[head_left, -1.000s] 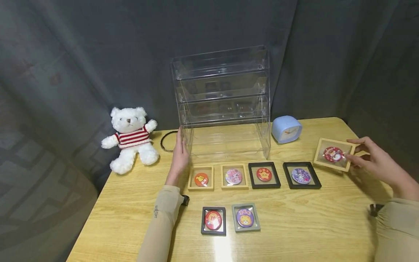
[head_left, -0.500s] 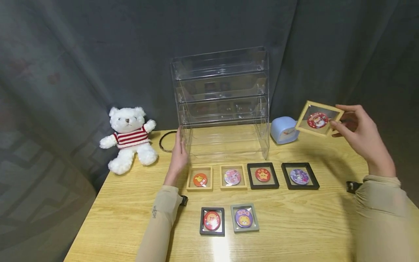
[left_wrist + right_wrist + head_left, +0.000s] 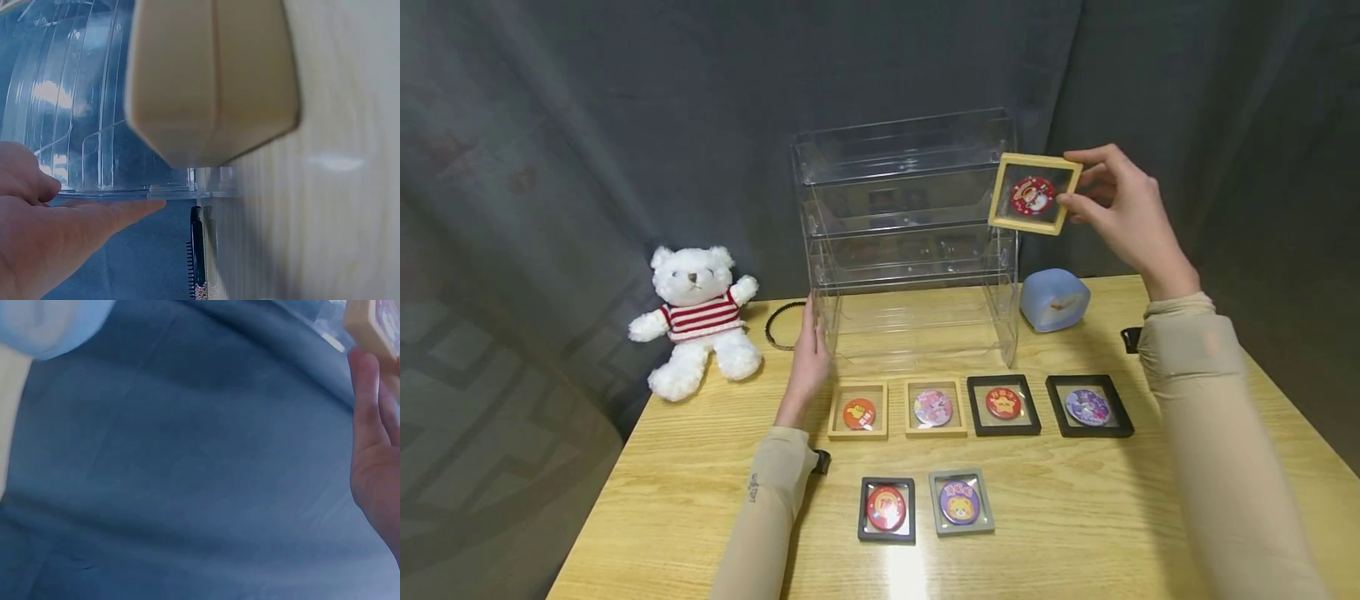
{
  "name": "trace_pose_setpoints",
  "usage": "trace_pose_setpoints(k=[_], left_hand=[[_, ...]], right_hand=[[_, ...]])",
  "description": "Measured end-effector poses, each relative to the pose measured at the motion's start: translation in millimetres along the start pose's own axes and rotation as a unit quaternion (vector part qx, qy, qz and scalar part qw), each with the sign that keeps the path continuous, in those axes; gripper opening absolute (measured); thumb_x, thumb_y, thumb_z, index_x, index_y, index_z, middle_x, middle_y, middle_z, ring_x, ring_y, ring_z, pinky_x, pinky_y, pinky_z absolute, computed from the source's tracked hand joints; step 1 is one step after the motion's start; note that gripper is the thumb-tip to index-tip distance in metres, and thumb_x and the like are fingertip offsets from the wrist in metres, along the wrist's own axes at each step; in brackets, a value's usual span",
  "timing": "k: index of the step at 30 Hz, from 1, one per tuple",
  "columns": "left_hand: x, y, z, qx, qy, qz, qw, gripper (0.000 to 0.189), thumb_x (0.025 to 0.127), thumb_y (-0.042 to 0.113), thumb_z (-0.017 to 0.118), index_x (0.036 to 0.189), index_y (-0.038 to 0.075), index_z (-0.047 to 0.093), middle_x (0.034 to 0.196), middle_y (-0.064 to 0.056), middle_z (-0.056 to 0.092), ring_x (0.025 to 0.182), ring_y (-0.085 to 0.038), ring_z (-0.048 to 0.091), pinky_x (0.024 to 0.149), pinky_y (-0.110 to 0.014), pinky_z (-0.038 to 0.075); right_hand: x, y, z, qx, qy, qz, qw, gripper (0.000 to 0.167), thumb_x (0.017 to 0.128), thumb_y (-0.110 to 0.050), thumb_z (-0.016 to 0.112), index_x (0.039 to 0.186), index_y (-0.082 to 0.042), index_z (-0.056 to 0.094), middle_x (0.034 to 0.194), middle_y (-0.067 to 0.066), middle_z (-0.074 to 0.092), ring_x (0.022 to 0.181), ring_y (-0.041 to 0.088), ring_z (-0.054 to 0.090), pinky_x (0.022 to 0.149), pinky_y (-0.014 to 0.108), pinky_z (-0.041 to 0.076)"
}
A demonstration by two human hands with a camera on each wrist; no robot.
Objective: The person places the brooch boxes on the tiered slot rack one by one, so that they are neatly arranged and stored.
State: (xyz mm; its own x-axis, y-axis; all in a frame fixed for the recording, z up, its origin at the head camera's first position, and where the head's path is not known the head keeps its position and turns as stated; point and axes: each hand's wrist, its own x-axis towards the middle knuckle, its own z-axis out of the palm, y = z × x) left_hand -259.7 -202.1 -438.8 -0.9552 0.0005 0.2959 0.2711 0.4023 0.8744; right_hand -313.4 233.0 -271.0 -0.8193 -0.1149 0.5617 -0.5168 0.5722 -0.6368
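Observation:
My right hand (image 3: 1123, 208) pinches a light wood-coloured square frame (image 3: 1068, 217) by its right edge, thumb in front. A round red badge with a white cartoon figure (image 3: 1032, 195) shows inside it. The frame is up in the air, in front of the right side of a clear tiered display rack (image 3: 910, 221); in the right wrist view only the frame's edge (image 3: 361, 328) shows. My left hand (image 3: 811, 358) is at the rack's lower left side. In the left wrist view its straight fingers (image 3: 94, 219) lie along the outside of the side panel, with the thumb across from them.
Several framed badges lie before the rack, among them a wooden one (image 3: 883, 410), a black one (image 3: 976, 406) and a grey one (image 3: 987, 525). A blue clock (image 3: 1037, 302) stands right of the rack. A white teddy bear (image 3: 741, 354) and a dark ring (image 3: 769, 323) are left.
My right hand has carried the light wood-coloured frame up and left, from over the table's right side to the rack's right edge. The left hand has stayed at the rack.

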Motion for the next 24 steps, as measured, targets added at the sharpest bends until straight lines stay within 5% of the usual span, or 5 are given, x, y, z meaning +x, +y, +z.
trace_pose_setpoints(k=[14, 24], left_hand=[[-3.0, 1.1, 0.0, -0.001, -0.007, -0.011, 0.9999, 0.062, 0.116, 0.004, 0.024, 0.174, 0.015, 0.004, 0.177, -0.017, 0.012, 0.156, -0.043, 0.029, 0.13, -0.052, 0.023], [-4.3, 0.5, -0.1, -0.005, -0.006, -0.005, 1.0, 0.061, 0.116, 0.005, 0.024, 0.174, 0.013, 0.004, 0.177, -0.018, 0.01, 0.157, -0.043, 0.027, 0.13, -0.052, 0.022]], right_hand=[[55.0, -38.9, 27.9, -0.052, 0.019, -0.048, 0.9973, 0.049, 0.101, -0.011, 0.075, 0.148, -0.013, 0.062, 0.114, 0.014, 0.071, 0.083, -0.006, 0.062, 0.074, 0.011, 0.054], [69.5, -45.4, 44.5, -0.079, 0.056, -0.023, 0.9951, 0.045, 0.104, -0.013, 0.071, 0.148, -0.012, 0.061, 0.125, 0.014, 0.075, 0.11, 0.03, 0.071, 0.089, 0.026, 0.058]])
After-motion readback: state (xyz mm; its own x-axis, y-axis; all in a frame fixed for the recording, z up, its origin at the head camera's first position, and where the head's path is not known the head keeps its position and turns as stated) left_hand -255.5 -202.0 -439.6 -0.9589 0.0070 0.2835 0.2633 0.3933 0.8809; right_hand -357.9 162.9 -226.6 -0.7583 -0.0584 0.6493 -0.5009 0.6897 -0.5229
